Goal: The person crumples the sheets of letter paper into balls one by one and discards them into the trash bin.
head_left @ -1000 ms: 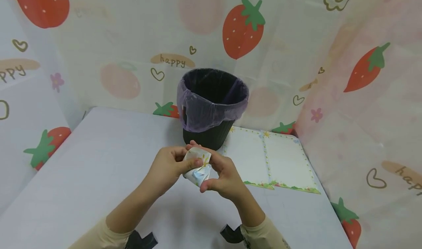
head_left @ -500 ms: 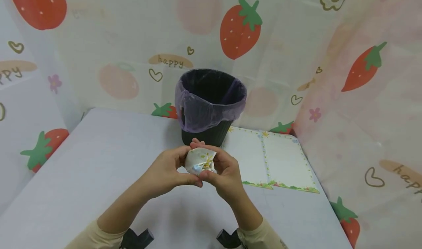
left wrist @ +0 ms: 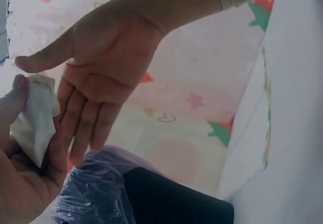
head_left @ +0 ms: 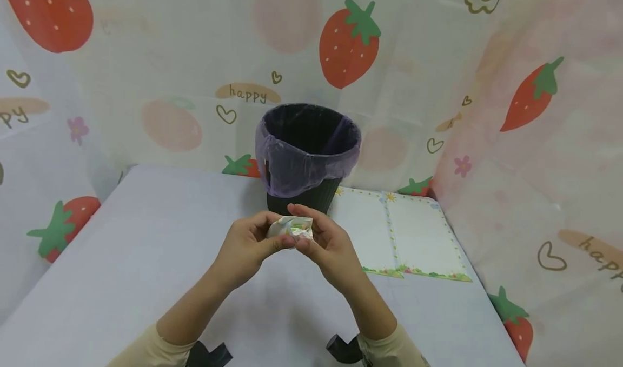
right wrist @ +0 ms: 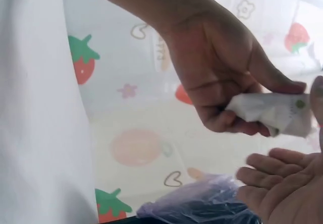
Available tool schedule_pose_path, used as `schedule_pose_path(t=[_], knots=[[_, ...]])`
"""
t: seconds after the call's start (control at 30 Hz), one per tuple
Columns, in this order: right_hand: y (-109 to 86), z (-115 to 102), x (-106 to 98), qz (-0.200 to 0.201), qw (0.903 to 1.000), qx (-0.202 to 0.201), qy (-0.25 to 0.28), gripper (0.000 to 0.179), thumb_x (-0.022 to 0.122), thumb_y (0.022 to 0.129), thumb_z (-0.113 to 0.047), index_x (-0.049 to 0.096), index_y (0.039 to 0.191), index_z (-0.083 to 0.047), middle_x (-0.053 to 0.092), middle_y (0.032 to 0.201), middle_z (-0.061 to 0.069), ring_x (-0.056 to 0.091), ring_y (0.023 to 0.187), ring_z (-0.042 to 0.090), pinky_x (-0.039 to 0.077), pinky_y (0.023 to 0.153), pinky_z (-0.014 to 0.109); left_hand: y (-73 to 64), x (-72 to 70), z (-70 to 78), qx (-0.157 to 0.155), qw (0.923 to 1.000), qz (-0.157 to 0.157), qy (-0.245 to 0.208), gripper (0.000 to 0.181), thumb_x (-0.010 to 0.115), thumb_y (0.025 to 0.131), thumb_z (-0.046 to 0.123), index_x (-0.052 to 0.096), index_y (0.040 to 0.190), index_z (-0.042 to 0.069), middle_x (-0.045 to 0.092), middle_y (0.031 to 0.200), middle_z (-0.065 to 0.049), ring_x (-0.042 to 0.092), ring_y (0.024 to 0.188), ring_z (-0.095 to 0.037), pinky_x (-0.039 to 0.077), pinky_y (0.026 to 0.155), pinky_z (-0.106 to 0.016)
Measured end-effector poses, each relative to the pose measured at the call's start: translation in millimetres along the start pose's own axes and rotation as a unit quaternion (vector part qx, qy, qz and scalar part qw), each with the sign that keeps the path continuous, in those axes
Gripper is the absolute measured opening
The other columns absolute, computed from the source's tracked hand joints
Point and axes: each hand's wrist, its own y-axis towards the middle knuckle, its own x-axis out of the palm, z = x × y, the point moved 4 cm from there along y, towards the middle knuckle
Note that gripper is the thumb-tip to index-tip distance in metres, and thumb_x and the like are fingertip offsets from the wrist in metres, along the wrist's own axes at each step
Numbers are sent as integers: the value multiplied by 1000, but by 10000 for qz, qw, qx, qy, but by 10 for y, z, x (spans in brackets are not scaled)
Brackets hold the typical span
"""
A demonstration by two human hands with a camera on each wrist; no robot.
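A folded, crumpled piece of white paper (head_left: 291, 227) with a coloured print is between the two hands, above the table and in front of the bin. My left hand (head_left: 243, 248) grips it, thumb on the near side and fingers curled beneath, as the right wrist view shows. My right hand (head_left: 333, 248) is at the paper's other end, its thumb tip right at the edge. In the left wrist view the fingers of the right hand (left wrist: 108, 67) are stretched out flat, and the paper (left wrist: 38, 118) overlaps its index finger.
A black bin (head_left: 311, 194) lined with a purple plastic bag (head_left: 299, 169) stands behind the hands. To its right lie two white sheets (head_left: 423, 232) with floral borders on the white table (head_left: 121, 280). Strawberry-printed cloth (head_left: 194, 32) walls the table's back and sides.
The paper has been turned and folded smaller between the hands. The left thumb moved off it and is back on it; the right thumb has moved up to its near edge.
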Motion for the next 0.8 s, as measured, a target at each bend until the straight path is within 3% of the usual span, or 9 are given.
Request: schedule_pose_path(t=[0.17, 0.4, 0.57, 0.7, 0.8], knots=[[-8, 62, -58, -239, 9961, 793, -290, 62, 63, 96, -53, 65, 129, -1, 71, 125, 13, 70, 114, 22, 56, 99, 33, -15, -17, 37, 732, 9919, 642, 821, 26, 87, 81, 21, 74, 103, 16, 71, 97, 4, 63, 86, -16, 54, 71, -25], [33, 124, -21, -364, 9955, 821, 307, 71, 62, 93, -56, 65, 121, 9, 72, 117, 23, 73, 108, 24, 58, 95, 40, -29, 42, 32, 1489, 9767, 813, 1313, 24, 87, 81, 17, 73, 100, 16, 68, 96, 7, 60, 86, -12, 51, 68, -23], [28, 179, 15, -397, 9896, 1036, 913, 65, 60, 99, -49, 66, 121, 12, 74, 110, 24, 76, 99, 28, 60, 89, 47, -47, 66, 31, 1998, 9616, 982, 1608, 19, 86, 81, 11, 71, 92, 14, 63, 85, 6, 52, 81, -12, 43, 66, -23], [36, 212, 29, -382, 9857, 1253, 1064, 65, 57, 102, -48, 66, 123, 12, 74, 110, 27, 76, 98, 33, 60, 88, 49, -46, 63, 24, 2165, 9529, 1112, 1808, 18, 87, 80, 8, 73, 89, 14, 64, 81, 9, 49, 79, -10, 41, 64, -23], [47, 219, 42, -330, 9869, 1352, 822, 79, 57, 95, -62, 65, 124, 12, 73, 112, 28, 75, 100, 33, 60, 89, 46, -32, 51, 19, 2128, 9484, 1202, 2022, 17, 88, 80, 9, 75, 90, 15, 68, 85, 10, 52, 80, -9, 43, 64, -23]])
